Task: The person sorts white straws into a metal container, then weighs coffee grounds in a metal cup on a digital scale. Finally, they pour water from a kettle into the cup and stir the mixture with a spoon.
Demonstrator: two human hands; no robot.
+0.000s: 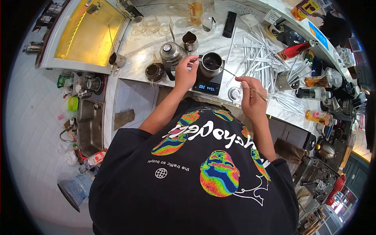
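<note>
Two bare hands work over a marble desk (pixel 141 47) in the head view. The left hand (pixel 185 74) curls its fingers onto the rim of a dark metal cup (pixel 211 63), touching its nine o'clock side. The cup stands on a small digital scale (pixel 207 87) with a lit readout, near the middle of the picture. The right hand (pixel 250 94), at four o'clock from the cup, pinches a long thin stirring spoon (pixel 231 73) between narrow fingertips; its far end reaches into the cup. A steel kettle (pixel 171 53) with a lid gauge stands at ten o'clock from the cup, just beside the left hand. White straws (pixel 266 58) lie scattered at two o'clock.
</note>
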